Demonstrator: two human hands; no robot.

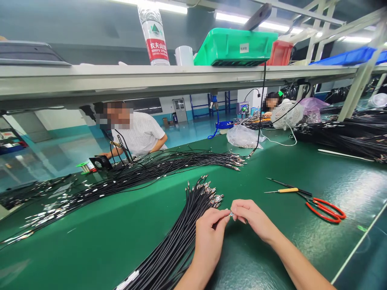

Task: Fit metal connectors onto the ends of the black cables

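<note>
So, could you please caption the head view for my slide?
Left hand and right hand pinch a small part beside black cables.

Two bare hands meet fingertip to fingertip at the center of a close-up grip. The left hand (210,233) is upright from the wrist, its back turned toward the viewer, with index finger (218,214) and thumb (222,226) pressed together in a pinch pointing right. The right hand (250,217) leans in from the opposite side, its fingers bent and drawn together at the tips (the exact place of its thumb is hard to make out). The left forearm (193,277) rises steeply from the bottom edge; the right forearm (298,255), longer in view, slants up and leftward from the lower right.
</note>
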